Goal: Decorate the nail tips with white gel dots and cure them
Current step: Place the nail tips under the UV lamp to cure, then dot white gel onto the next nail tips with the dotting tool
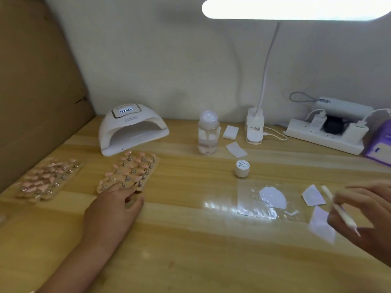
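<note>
The left hand touches the near edge of the pink nail tray; I cannot tell if it grips. The right hand pinches a white pen

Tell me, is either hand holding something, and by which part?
The right hand pinches a thin white dotting pen about mid-shaft, tip free. The left hand touches the near edge of a nail-tip tray; a grip cannot be told.
</note>
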### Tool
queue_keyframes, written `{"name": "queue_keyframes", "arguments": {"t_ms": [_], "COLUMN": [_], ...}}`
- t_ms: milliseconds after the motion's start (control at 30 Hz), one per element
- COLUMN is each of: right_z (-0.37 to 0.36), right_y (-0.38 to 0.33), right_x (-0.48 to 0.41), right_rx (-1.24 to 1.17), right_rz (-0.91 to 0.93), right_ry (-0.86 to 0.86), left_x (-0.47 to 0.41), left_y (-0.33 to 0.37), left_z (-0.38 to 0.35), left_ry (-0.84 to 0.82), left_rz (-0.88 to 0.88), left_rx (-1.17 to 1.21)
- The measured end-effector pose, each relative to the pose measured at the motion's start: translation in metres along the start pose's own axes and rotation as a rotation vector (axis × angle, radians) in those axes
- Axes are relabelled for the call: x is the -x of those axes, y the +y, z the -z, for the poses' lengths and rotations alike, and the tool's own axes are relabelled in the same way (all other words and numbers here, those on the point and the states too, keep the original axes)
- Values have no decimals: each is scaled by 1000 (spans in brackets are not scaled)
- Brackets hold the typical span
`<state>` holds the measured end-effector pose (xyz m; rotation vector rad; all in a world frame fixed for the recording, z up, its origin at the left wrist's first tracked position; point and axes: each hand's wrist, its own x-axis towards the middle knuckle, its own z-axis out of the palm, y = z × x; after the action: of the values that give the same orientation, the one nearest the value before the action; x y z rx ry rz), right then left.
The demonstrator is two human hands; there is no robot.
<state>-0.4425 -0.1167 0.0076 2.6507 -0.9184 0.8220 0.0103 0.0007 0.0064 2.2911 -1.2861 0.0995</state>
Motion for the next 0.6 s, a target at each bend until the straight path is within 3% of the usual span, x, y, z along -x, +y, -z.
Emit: {"name": "queue_keyframes", "arguments": {"t_ms": [67, 133, 300, 433, 600], "right_z": [5, 4, -14, -29, -37], "right_y": [-22, -46, -66, -67, -60], "right_x": [-41, -58, -69, -63, -45], "right_rx": [-51, -137, -486, -610, -590], "right_rz": [-108, -128, -508, -654, -698], "right_ry": [267, 377, 331, 346, 344], "left_x": [-2, -5, -15, -7, 29], "left_y": [1, 4, 16, 18, 24], "left_z": [0, 1, -3, 3, 21], "left_ry": [20, 38, 5, 26, -67], "left_rz": [7, 63, 142, 86, -27], "left_rx": [61, 132, 97, 123, 544]}}
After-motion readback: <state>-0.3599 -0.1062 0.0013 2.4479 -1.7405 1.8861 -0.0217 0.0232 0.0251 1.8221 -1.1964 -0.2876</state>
